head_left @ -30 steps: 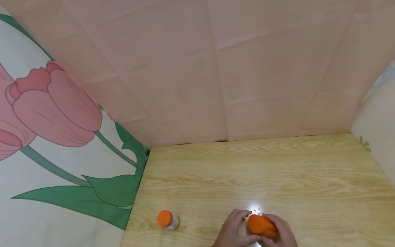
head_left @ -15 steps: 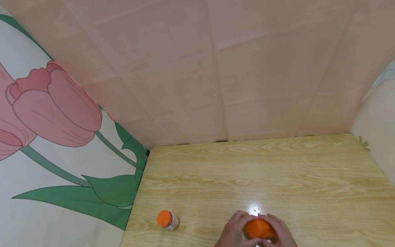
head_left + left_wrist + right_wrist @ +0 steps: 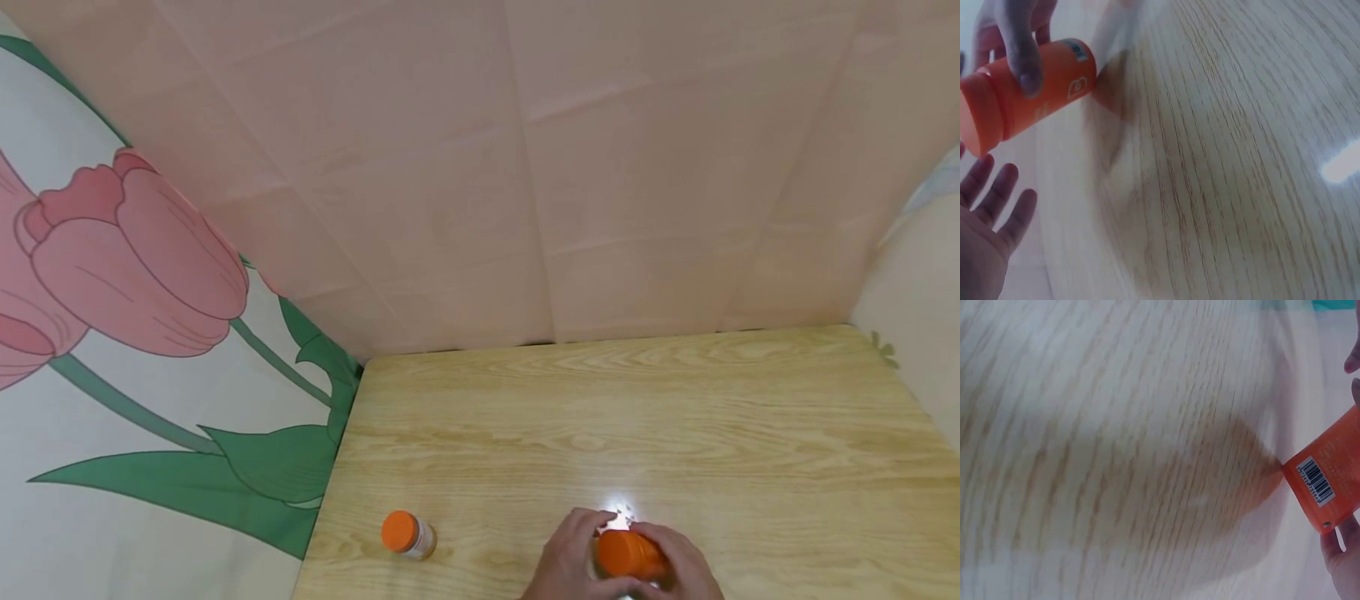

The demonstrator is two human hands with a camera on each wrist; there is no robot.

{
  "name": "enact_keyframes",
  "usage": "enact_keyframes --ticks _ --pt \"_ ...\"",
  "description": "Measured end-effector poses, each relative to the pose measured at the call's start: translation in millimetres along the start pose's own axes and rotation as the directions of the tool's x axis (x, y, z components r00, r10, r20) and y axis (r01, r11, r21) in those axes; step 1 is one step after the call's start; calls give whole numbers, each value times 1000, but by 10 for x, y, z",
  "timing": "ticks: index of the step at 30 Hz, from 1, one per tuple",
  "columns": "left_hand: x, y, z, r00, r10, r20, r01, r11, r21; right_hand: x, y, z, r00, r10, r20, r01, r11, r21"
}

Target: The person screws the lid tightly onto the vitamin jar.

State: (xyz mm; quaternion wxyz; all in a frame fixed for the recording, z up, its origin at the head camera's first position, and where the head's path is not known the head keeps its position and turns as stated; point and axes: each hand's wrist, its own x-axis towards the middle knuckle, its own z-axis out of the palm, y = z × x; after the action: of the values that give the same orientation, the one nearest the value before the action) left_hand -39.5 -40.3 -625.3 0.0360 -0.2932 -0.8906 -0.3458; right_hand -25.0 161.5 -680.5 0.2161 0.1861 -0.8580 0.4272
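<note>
An orange bottle (image 3: 651, 560) with an orange screw cap (image 3: 618, 552) is held tilted just above the table, its cap end toward my left hand. My right hand (image 3: 686, 562) grips the bottle's body; in the left wrist view its thumb lies along the side, by a white logo. A barcode label (image 3: 1315, 480) shows in the right wrist view. Around the cap, my left hand (image 3: 567, 557) is spread, thumb below and fingers above. Several of its fingers (image 3: 997, 194) stand loose and apart from the cap in the left wrist view.
A small jar (image 3: 422, 541) with an orange lid and pale label stands at the table's left side. The wood-grain table (image 3: 600, 408) meets a pink cloth backdrop (image 3: 420, 183) behind. A tulip-print cloth (image 3: 150, 267) hangs on the left.
My left hand closed over the cap half a second ago and has since loosened and drawn slightly back. The bottle has shifted a little left and nearer since the first frame.
</note>
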Motion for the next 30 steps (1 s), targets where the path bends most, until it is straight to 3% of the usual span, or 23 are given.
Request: enact_keyframes --ticks 3,6,11,16,22,26,28,30 --pt "-8 19 -10 996 -89 10 90 996 -25 -4 -17 8 1000 15 -15 -15 1000 -24" --pt "-10 21 -13 994 -106 8 106 994 -4 -13 -66 12 998 63 -5 -64 996 -58" --pt "-18 -5 -7 998 -55 -6 55 998 19 -19 -106 10 996 90 18 -88 992 -88" --pt "-18 -36 -12 999 38 -8 -38 999 36 -24 -82 3 997 67 37 -65 996 -58" --pt "-7 -47 -55 992 125 17 -125 990 57 -1 -90 -25 978 164 128 -171 984 46" --pt "0 -55 -64 984 180 13 -181 980 88 7 -107 -35 972 186 143 -197 978 66" --pt "-3 -54 -50 984 176 5 -176 979 103 2 -93 -24 980 158 123 -168 983 77" --pt "-6 -44 -34 991 135 -1 -134 985 105 -4 -75 -9 987 129 99 -136 989 61"
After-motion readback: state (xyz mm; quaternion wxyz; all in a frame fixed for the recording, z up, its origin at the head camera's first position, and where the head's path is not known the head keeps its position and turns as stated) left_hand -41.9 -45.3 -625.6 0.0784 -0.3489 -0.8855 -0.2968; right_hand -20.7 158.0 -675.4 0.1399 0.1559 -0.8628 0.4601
